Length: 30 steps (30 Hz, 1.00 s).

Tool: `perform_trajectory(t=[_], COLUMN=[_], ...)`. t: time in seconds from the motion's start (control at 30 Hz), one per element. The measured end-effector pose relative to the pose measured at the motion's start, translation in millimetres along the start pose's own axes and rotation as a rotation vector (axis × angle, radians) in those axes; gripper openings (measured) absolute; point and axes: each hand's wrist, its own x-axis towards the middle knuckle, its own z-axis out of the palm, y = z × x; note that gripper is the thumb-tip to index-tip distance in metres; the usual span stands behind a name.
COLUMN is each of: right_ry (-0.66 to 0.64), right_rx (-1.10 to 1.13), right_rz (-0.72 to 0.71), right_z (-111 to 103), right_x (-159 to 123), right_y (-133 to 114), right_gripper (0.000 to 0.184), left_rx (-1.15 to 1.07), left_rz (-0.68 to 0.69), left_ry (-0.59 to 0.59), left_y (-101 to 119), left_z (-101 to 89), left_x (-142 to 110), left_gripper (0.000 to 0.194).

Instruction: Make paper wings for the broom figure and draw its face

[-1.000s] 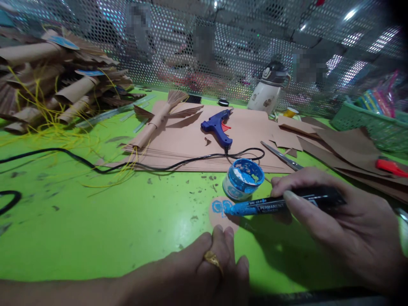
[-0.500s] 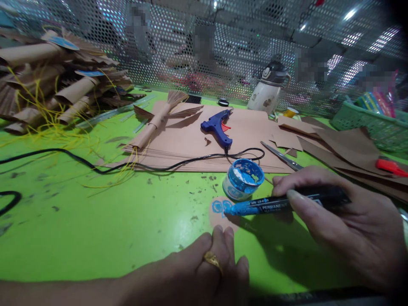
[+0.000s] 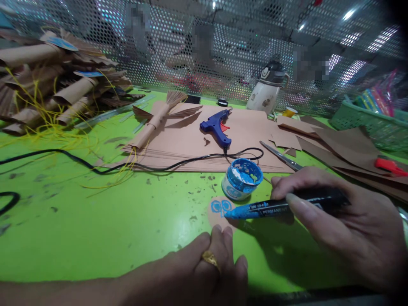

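A small round brown paper disc [image 3: 214, 219] lies on the green table, with two blue rings and a short blue stroke drawn on it. The fingertips of my left hand [image 3: 212, 259], which wears a gold ring, press its near edge against the tabletop, fingers close together. My right hand [image 3: 338, 225] is closed round a black permanent marker [image 3: 270, 208]. Blue paint coats the marker's front end, and its tip touches the disc just below the right-hand ring. Right behind the disc stands an open jar of blue paint [image 3: 239, 187], its inside smeared blue and white.
A blue glue gun [image 3: 217, 127] and a rolled paper figure [image 3: 156, 119] rest on stacked brown sheets [image 3: 248, 123]. Scissors [image 3: 282, 157] lie to their right. A black cord [image 3: 153, 168] crosses the table. Paper figures [image 3: 63, 80] pile up left; a green basket [image 3: 366, 123] stands right.
The marker tip has shifted slightly down and away from the right-hand ring, so more of that ring shows. My left hand stays in place on the disc.
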Motion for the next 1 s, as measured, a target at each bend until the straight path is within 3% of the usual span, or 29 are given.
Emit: perform_trajectory(t=[0.1,0.27,0.5,0.6,0.73,0.8,0.93,1.0], right_ry=[0.025,-0.040,-0.020,0.021,-0.018,-0.039,-0.004,0.029], right_rx=[-0.016,-0.025,0.004,-0.007,-0.038,-0.029,-0.019,-0.029], right_rz=[-0.008,-0.020,-0.031,-0.018,-0.047,-0.046,-0.039,-0.058], right_z=[0,-1,-3,-2,-1,-1,-2,-2], right_x=[1,5,0,-1,3,3,2,3], right_y=[-2,-5,0,1,-2,-3,-1,0], right_gripper=[0.008,0.012,0.011,0.009,0.010,0.012,0.011,0.010], left_rx=[-0.002,0.120,0.168,0.108,0.021,0.031,0.107,0.087], left_rz=[-0.015,0.064,0.069,0.061,0.009,0.010,0.064,0.055], left_ry=[0.010,0.163,0.184,0.121,-0.024,-0.022,0.115,0.029], left_y=[-1,-5,-3,-2,-2,-3,-2,-1], left_z=[2.8,12.6,18.2,10.9,1.0,1.7,6.5,5.0], left_x=[0,-1,-1,0,1,1,0,0], left_gripper=[0.044,0.034,0.031,0.036,0.047,0.048,0.043,0.047])
